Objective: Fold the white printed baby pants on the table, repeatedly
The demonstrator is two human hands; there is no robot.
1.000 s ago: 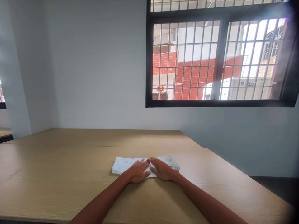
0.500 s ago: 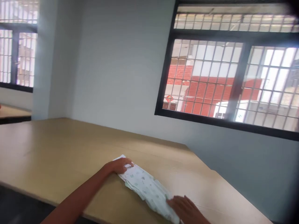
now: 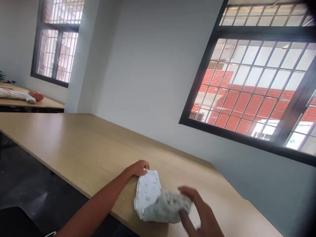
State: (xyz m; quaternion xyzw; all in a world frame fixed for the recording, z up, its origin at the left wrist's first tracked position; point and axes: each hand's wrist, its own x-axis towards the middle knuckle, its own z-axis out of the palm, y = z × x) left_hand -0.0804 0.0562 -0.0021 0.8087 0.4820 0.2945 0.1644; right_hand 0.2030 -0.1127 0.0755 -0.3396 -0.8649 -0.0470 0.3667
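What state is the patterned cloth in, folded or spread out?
Folded: the cloth lies doubled in layers, one end raised in the right hand.

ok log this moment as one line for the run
left hand: on one end of patterned cloth | right hand: pinching its other end, bunched, blurred | cloth: on wooden table near edge

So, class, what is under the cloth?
Only the table shows around the cloth; what lies beneath is covered. The left hand touches one end, the right hand grips the other, blurred.
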